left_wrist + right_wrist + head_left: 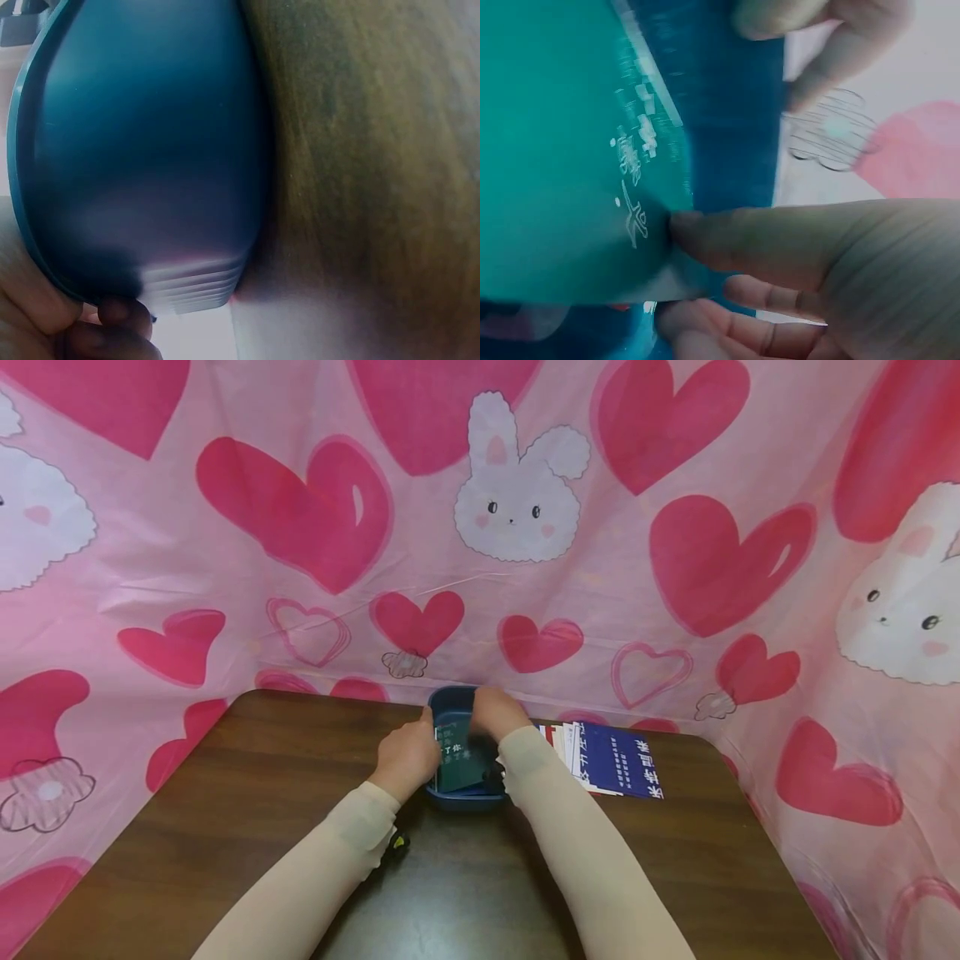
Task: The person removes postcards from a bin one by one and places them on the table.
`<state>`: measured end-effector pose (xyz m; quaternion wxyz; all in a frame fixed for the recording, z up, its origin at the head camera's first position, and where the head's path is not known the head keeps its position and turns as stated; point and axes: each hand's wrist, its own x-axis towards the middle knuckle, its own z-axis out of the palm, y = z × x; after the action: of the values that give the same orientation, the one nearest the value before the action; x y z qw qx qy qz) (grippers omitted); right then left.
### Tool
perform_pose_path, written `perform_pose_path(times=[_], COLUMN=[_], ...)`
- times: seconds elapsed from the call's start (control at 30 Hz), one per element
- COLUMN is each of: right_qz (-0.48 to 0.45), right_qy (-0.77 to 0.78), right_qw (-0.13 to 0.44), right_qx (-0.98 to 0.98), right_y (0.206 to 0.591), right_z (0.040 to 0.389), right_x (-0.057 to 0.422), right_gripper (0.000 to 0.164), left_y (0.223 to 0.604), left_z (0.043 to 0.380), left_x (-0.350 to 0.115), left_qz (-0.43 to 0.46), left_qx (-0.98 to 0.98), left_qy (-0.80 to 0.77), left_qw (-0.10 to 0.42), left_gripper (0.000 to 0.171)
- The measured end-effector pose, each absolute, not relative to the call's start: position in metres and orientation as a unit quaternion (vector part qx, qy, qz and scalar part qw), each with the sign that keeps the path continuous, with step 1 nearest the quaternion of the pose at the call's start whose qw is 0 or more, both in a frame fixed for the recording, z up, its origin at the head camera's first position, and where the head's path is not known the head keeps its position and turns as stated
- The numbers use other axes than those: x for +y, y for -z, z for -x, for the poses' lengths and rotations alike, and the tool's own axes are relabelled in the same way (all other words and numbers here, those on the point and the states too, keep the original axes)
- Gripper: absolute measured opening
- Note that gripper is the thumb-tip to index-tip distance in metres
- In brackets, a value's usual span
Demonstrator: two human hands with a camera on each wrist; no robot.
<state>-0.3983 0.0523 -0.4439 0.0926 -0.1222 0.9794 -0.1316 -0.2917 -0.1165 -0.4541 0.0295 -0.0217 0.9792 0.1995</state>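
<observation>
A dark blue plastic box [450, 706] stands at the far middle of the brown table [225, 810]. A green card [455, 758] with white print stands tilted inside it. My left hand [408, 758] grips the box's left rim; in the left wrist view its fingertips [112, 326] curl at the rim beside the box's outer wall [142, 150]. My right hand [495, 714] reaches over the box's far right corner. In the right wrist view its thumb [780, 240] presses the green card [562, 150] against the fingers beneath. The inside of the box is mostly hidden by the hands.
A fanned stack of printed cards [611, 760], dark blue on top, lies just right of the box. A pink cloth with hearts and rabbits [517, 493] hangs close behind and around the table. A small black and yellow object [397, 843] sits under my left sleeve.
</observation>
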Motion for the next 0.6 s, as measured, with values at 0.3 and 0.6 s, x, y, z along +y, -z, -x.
perform_pose_path(times=[0.3,0.6], right_qz=[0.123,0.082], right_qy=[0.286,0.421], right_qw=[0.089,0.087], right_qx=[0.946,0.899], right_y=[0.425,0.390], right_z=[0.389,0.359], right_x=[0.086,0.138], right_gripper=[0.045,0.062], left_y=[0.455,0.456], left_z=[0.293,0.293], left_x=[-0.116,-0.115], left_qz=[0.031,0.036], left_qx=[0.977,0.978], left_qy=[-0.208,-0.205], left_qw=[0.038,0.032], left_gripper=[0.071,0.072])
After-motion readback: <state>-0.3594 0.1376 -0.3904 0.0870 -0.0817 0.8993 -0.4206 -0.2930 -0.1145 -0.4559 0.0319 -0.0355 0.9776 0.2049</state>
